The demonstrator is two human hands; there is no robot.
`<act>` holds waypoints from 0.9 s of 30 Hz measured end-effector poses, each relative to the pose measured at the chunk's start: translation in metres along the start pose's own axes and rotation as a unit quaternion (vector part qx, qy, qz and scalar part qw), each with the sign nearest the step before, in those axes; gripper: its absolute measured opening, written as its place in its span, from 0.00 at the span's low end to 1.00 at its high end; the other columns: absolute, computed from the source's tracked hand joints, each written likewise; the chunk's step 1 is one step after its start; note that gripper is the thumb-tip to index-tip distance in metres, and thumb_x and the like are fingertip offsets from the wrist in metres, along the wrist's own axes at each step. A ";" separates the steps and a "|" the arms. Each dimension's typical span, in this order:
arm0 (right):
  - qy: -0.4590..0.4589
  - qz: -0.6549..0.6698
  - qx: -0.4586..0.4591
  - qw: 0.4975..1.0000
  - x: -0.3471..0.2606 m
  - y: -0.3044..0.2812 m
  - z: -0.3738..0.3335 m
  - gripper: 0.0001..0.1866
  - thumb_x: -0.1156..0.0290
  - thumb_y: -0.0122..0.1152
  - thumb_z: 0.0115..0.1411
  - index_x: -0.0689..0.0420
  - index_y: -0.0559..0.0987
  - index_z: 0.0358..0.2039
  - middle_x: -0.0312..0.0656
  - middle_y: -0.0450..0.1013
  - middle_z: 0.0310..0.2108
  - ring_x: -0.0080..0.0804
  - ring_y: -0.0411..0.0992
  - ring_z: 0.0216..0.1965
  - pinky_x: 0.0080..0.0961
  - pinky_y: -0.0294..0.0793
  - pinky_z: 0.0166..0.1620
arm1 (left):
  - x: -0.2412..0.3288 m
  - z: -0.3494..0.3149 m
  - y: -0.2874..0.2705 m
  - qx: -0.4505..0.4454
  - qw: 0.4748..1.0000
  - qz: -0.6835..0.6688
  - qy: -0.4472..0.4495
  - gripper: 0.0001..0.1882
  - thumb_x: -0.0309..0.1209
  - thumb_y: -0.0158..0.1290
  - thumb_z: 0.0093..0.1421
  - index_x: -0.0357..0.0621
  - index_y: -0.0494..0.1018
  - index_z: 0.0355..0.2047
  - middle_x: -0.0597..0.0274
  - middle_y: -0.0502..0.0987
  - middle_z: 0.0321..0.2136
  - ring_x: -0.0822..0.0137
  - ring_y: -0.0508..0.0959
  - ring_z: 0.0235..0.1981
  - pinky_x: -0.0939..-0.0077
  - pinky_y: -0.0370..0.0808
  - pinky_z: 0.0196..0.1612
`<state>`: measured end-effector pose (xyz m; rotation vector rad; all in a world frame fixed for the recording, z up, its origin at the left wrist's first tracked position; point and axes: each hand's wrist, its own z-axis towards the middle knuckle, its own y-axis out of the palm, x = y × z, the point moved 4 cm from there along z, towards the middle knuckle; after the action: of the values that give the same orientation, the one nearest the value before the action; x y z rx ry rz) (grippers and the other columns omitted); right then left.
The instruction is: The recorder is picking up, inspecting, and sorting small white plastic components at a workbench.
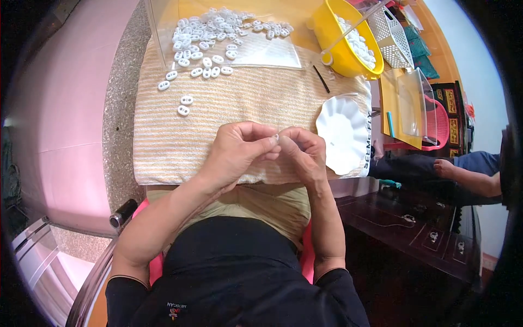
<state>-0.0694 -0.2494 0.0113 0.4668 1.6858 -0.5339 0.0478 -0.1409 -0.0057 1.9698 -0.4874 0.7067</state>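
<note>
My left hand [234,150] and my right hand [306,155] meet over the near part of a striped towel [256,98]. Pinched between the fingertips of both is a small whitish piece [277,137], mostly hidden, so its kind cannot be made out. Two white oval pieces with two holes each [185,106] lie on the towel beyond my left hand. Farther off, many more of these two-hole pieces [210,32] are heaped, some on a clear plastic sheet [272,52]. Right of my right hand sits a white scalloped dish [340,128] with a tiny dark speck in it.
A yellow tub [332,49] holding white pieces stands at the far right, near a thin black stick [321,79]. Behind it are a white perforated basket [389,38] and a pink chair [436,125]. Another person's arm [474,177] shows at the right.
</note>
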 end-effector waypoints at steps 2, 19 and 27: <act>0.015 0.011 -0.005 1.000 -0.001 0.001 -0.001 0.07 0.72 0.60 0.62 0.63 0.79 0.34 0.34 0.76 0.32 0.17 0.71 0.34 0.14 0.69 0.40 | 0.000 0.000 0.001 -0.003 1.000 0.010 0.007 0.09 0.21 0.56 0.59 0.32 0.75 0.39 0.56 0.79 0.32 0.71 0.80 0.31 0.80 0.80 0.38; 0.024 0.081 0.003 0.996 0.007 -0.001 -0.002 0.08 0.72 0.58 0.63 0.63 0.79 0.38 0.36 0.78 0.32 0.18 0.73 0.34 0.15 0.73 0.40 | 0.001 0.002 0.001 -0.007 1.000 0.016 0.012 0.10 0.22 0.56 0.59 0.31 0.74 0.40 0.56 0.79 0.33 0.71 0.80 0.32 0.80 0.79 0.38; 0.011 0.104 0.008 0.994 0.013 -0.003 0.001 0.07 0.74 0.59 0.62 0.66 0.79 0.37 0.39 0.78 0.34 0.20 0.74 0.33 0.16 0.73 0.39 | 0.001 0.002 0.000 -0.008 1.000 -0.008 -0.003 0.09 0.22 0.56 0.59 0.32 0.74 0.40 0.56 0.79 0.33 0.71 0.80 0.32 0.80 0.79 0.38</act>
<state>-0.0727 -0.2517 -0.0012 0.6554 1.6321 -0.3910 0.0489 -0.1429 -0.0056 1.9592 -0.4787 0.6835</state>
